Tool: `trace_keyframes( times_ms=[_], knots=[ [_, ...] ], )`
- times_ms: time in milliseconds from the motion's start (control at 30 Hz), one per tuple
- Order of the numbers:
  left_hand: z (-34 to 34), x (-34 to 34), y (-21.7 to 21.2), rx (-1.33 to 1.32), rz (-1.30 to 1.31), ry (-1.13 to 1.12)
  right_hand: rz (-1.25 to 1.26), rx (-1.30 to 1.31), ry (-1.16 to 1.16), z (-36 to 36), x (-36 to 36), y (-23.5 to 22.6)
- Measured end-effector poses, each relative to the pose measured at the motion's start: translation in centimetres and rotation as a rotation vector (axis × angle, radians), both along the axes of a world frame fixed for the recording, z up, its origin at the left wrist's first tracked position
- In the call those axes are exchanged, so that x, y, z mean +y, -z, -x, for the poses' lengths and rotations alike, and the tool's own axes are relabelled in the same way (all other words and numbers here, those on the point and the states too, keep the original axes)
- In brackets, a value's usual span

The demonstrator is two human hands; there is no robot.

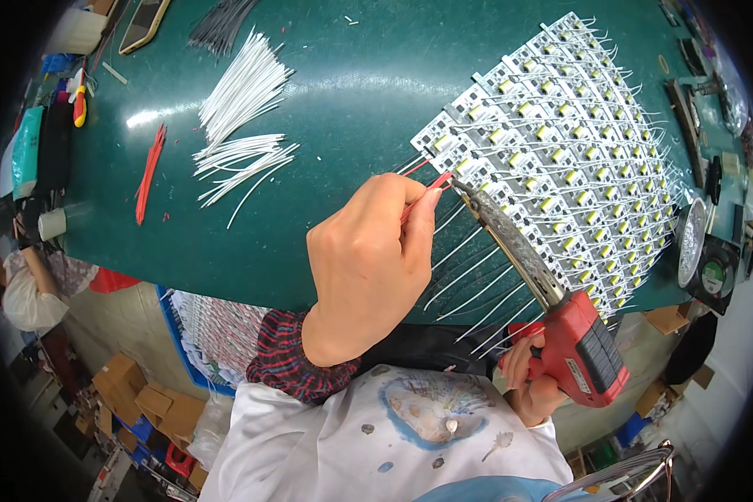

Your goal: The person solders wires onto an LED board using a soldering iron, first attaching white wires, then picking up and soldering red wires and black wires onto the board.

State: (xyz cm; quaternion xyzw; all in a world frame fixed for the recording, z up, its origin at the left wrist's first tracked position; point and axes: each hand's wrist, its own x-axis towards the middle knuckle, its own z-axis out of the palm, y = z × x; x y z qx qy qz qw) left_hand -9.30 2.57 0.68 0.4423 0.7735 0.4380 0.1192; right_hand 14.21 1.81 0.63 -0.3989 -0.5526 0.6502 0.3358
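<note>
My left hand point(372, 251) is closed in a pinch on thin red wires point(440, 179), their ends at the near left corner of a white circuit board panel point(552, 134). Rows of small boards with yellow parts and white wires make up the panel. My right hand point(531, 389) grips the red and black handle of a soldering gun point(581, 351). Its tip meets the panel's edge right beside the red wire ends; whether it touches them I cannot tell. Several white wires point(468, 259) stick out from the panel's near edge, below the gun's barrel.
On the green table point(351, 109) lie white wires point(244, 88), red wires point(150, 176), black wires point(222, 25) and a phone point(142, 23). A metal dish point(692, 234) stands at the right edge. Below the table sits a blue crate point(171, 335). Another person point(33, 284) is at far left.
</note>
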Motion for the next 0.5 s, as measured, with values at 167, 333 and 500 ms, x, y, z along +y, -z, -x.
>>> trace_keyframes(
  times_ms=[167, 333, 500],
  knots=[
    [-0.08, -0.04, 0.31, 0.048, -0.014, -0.006, 0.017, -0.058, -0.049, 0.0, 0.12, -0.31],
    [-0.02, 0.06, 0.31, 0.06, -0.046, 0.003, -0.04, 0.112, -0.001, -0.13, 0.36, 0.31],
    [-0.07, -0.06, 0.45, 0.08, -0.048, 0.004, -0.028, 0.086, -0.003, 0.36, 0.28, -0.12]
  ],
)
